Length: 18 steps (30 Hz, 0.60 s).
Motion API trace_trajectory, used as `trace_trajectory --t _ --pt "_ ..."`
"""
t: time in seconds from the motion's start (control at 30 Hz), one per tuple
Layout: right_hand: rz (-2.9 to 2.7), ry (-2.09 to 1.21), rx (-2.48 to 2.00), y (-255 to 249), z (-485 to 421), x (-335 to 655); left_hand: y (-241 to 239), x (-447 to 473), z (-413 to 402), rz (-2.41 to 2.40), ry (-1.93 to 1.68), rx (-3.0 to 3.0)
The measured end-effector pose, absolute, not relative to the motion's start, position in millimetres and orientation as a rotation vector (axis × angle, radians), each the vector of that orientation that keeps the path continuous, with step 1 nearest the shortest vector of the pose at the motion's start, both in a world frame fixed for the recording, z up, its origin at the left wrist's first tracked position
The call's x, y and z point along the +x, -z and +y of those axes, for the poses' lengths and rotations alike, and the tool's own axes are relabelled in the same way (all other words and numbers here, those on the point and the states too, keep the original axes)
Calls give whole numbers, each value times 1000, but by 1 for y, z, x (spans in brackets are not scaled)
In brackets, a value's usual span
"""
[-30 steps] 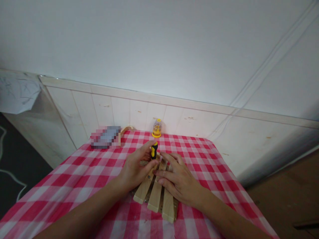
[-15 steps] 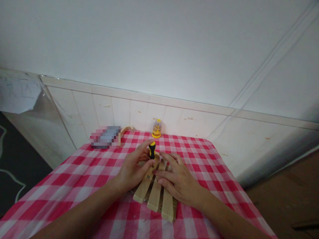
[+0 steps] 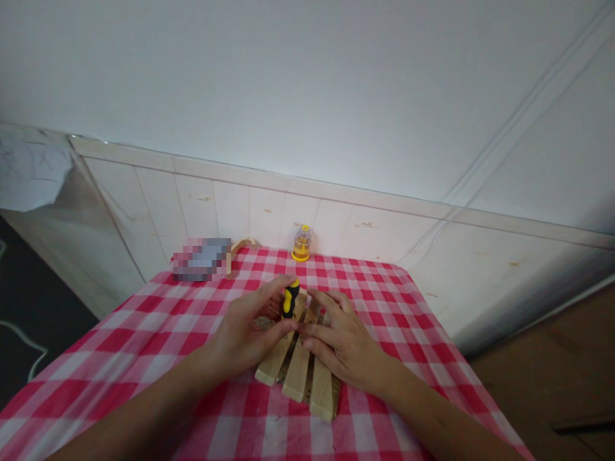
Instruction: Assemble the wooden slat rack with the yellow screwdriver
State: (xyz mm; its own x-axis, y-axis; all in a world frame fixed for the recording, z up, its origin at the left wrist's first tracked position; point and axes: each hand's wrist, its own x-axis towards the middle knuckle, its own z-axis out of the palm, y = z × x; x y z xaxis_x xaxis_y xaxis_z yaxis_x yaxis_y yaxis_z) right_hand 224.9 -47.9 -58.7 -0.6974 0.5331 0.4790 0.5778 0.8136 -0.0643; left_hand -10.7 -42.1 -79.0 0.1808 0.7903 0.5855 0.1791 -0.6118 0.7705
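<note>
- White wall (image 3: 307, 102) with pale panelling (image 3: 230, 205) below it backs the head view, and a red-and-white checked tabletop (image 3: 240, 416) juts out from it, its left and right edges spreading toward the wearer.
- Against the far edge, near its middle, stands a yellow-based container (image 3: 301, 248); toward the far left corner lie a pixelated object (image 3: 204, 259), too masked to name, and a curved wooden piece (image 3: 240, 245) just beside it.
- Around the middle of the tabletop, well in from both side edges, rest 3 wooden slats: the left slat (image 3: 270, 368), the middle slat (image 3: 296, 378) and the right slat (image 3: 321, 397). They run lengthwise from the far side toward the near side, fanning apart slightly, with something brown showing beneath.
- Over the far part of the left slat stands a black-and-yellow screwdriver (image 3: 290, 299), its long axis near upright, the top tipped a little toward the right edge. It lies between the 2 hands, nearer the left; its tip is hidden.
- Left hand (image 3: 245, 336): curled in a C around the handle, index fingertip at the top, thumb near the bottom, so it holds the screwdriver lightly.
- Right hand (image 3: 343, 349): empty, fingers spread and laid across the slats; whether its middle fingertip meets the left thumb, I cannot tell.
</note>
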Motion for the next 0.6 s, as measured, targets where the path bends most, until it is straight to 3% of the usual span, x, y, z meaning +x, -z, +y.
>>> trace_trajectory --t 0.6 --pt "-2505 108 -811 59 -47 224 80 -14 -40 931 -1357 2059"
